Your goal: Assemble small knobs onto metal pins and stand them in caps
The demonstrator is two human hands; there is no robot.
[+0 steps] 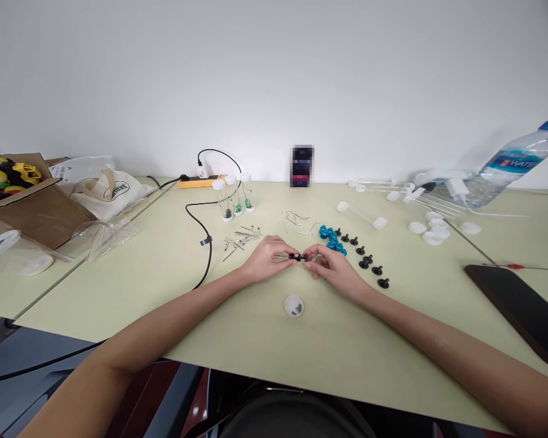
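Note:
Over the middle of the table, my left hand and my right hand meet fingertip to fingertip. Both are closed in a pinch on a small black part, lying sideways between them. A thin metal rod shows along the left fingers; whether it joins the black part I cannot tell. Just below stands a white cap with a few tiny dark pieces inside. Blue round parts cluster behind my right hand, with several black flanged pegs in a line beside it. Thin metal rods lie beyond my left hand.
Three clear tubes stand at the back near an orange power strip. A phone leans on the wall. Right are white caps, a tilted water bottle and a black tablet-like slab. A cardboard box sits left.

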